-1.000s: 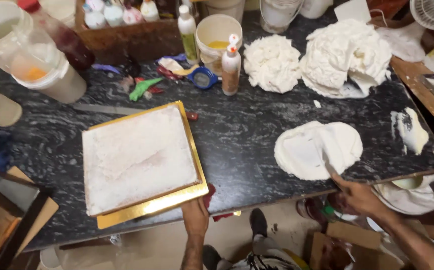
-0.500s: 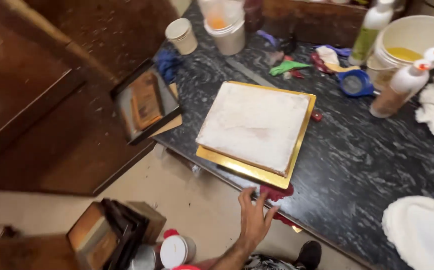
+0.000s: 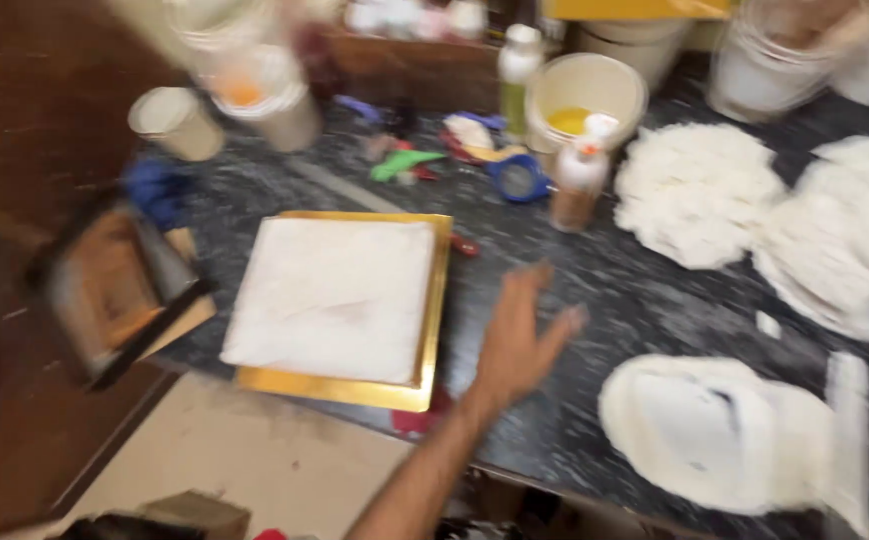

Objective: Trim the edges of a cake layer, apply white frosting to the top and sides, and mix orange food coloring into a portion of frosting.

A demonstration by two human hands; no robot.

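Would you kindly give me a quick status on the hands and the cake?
Left hand open, hovering over the counter, holding nothing. Right hand out of view. White square cake on its gold board, untouched. Squeeze bottle stands beyond the hand.

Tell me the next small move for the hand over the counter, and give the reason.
Probably lower the left hand onto the gold board's right edge. The hand hangs open and empty above the dark counter, just right of the board carrying the white slab.

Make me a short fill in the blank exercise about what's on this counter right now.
1. The white square slab sits on a ____ coloured board.
2. The open hand hovers to the ____ of that board.
3. The tub behind the squeeze bottle holds a ____ liquid.

Missing words: gold; right; yellow
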